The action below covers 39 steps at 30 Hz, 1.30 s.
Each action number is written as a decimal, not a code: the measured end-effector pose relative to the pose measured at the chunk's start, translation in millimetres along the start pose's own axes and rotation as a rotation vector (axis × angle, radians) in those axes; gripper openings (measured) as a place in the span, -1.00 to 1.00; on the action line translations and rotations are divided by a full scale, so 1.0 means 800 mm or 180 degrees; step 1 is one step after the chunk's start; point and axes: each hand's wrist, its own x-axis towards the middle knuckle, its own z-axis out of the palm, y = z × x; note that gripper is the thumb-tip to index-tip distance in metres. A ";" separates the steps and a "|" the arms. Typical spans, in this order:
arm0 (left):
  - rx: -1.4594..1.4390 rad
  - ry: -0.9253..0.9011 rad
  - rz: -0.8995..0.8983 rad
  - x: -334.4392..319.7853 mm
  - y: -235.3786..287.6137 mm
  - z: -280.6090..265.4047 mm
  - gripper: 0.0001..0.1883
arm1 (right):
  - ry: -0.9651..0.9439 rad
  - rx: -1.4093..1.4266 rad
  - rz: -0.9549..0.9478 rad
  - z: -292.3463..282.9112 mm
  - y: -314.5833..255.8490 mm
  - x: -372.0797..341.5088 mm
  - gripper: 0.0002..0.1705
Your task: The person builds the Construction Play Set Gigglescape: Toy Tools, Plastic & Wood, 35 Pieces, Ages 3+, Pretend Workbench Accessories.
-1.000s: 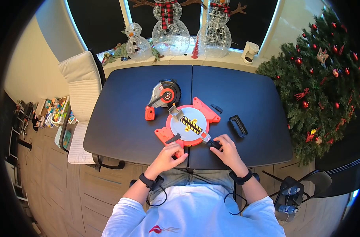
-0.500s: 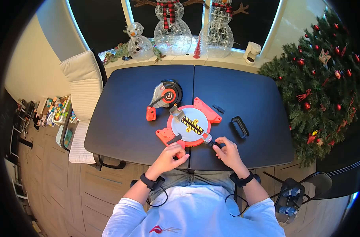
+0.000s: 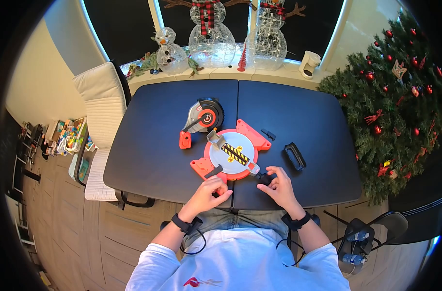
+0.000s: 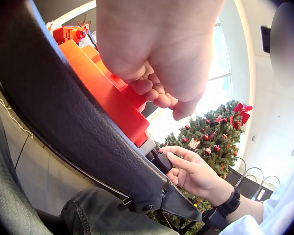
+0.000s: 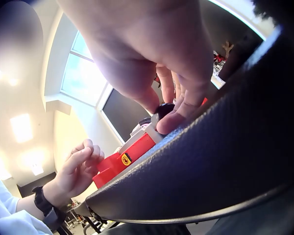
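Observation:
A round toy base [image 3: 252,143] with a grey disc, an orange-red rim and a black-and-yellow striped strip lies across the table seam. My right hand [image 3: 281,188] has its thumb and fingers around a black knob [image 3: 265,179] at the end of the base's grey arm [image 3: 254,169]. In the right wrist view the fingers [image 5: 188,105] partly hide this knob. My left hand [image 3: 209,193] grips the near-left edge of the base with curled fingers, below a dark lever [image 3: 212,171]. From the left wrist, these fingertips [image 4: 159,98] show against the red side.
Beyond the base, to the left, stands a grey-and-orange toy with a black wheel [image 3: 213,114]. A black oblong frame [image 3: 294,156] and a small black piece [image 3: 268,134] lie on the right half of the black table [image 3: 323,189]. A Christmas tree [image 3: 381,111] stands past the right edge.
My right fingers have shifted around the black knob, which was more covered half a second ago and shows more now. My left hand keeps its place at the base.

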 end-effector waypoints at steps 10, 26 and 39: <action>-0.0009 0.0005 0.0004 -0.001 -0.002 0.000 -0.75 | 0.0053 0.0030 -0.0056 0.001 -0.004 -0.003 -0.36; 0.0119 0.0002 0.0112 -0.003 -0.007 0.002 -0.75 | 0.0125 0.0123 0.0066 0.005 0.015 0.003 -0.34; 0.1592 0.0138 0.0611 -0.006 0.000 0.011 -0.66 | 0.0121 -0.0010 -0.0176 0.002 0.012 0.005 -0.65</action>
